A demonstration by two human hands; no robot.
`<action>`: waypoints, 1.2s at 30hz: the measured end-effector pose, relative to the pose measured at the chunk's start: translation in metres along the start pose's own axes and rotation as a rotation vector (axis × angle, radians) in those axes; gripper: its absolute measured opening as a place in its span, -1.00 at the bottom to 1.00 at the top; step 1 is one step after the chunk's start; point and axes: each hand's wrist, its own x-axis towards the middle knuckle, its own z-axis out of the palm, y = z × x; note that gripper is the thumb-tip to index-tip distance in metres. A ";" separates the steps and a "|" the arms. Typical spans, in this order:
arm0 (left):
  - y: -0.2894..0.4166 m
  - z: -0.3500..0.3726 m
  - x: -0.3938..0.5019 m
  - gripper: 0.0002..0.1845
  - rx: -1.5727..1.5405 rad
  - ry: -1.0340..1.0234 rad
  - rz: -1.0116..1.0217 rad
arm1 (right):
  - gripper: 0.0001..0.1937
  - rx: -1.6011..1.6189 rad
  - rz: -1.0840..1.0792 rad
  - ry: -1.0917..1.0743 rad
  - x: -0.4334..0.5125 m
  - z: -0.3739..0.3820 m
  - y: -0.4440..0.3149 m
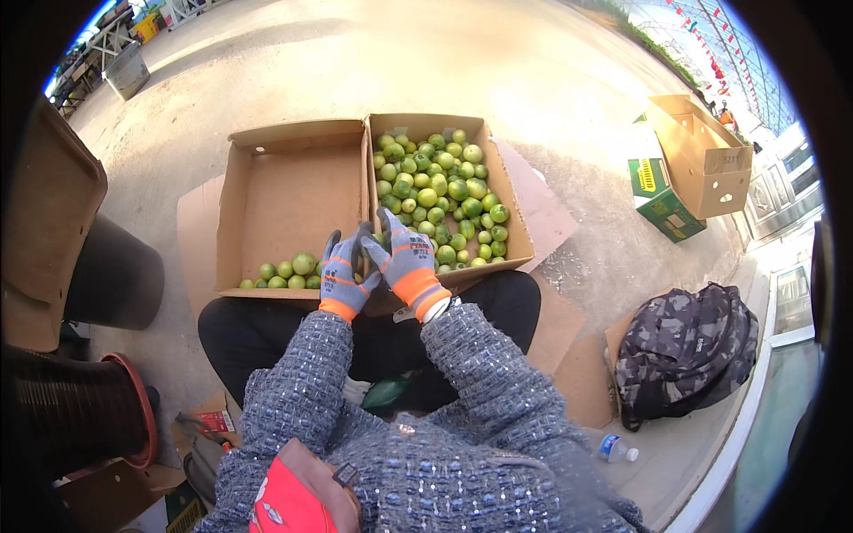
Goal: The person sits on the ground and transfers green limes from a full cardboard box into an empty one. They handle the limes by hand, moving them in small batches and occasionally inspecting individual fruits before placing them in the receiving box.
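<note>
Two open cardboard boxes stand side by side in front of my knees. Many round green fruits (436, 183) fill much of the right box (510, 190); a short row of similar fruits (291, 268) lies along the near edge of the left box (300, 193). Both hands wear grey gloves with orange cuffs and dark fingertips. My left hand (344, 270) and my right hand (402, 256) meet over the boxes' shared near wall, fingers bent together. A bit of green shows by the fingertips, but whether either hand grips a fruit is hidden.
Flat cardboard (533, 193) lies under the boxes. A green and brown carton (693, 166) stands at the right, above a camouflage backpack (686, 353) and a plastic bottle (616, 448). At the left are a black bucket (113, 273) and a dark red-rimmed container (136, 413).
</note>
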 end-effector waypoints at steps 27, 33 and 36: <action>0.012 0.005 0.024 -0.39 0.528 -0.412 -0.768 | -0.25 -0.516 0.370 -0.202 0.027 -0.060 0.125; 0.002 0.011 0.015 -0.38 0.427 -0.206 -0.806 | -0.31 -0.218 0.409 -0.075 0.016 -0.046 0.096; -0.007 0.010 0.013 -0.34 0.109 0.196 -0.772 | -0.36 -0.168 0.356 -0.031 0.013 -0.033 0.077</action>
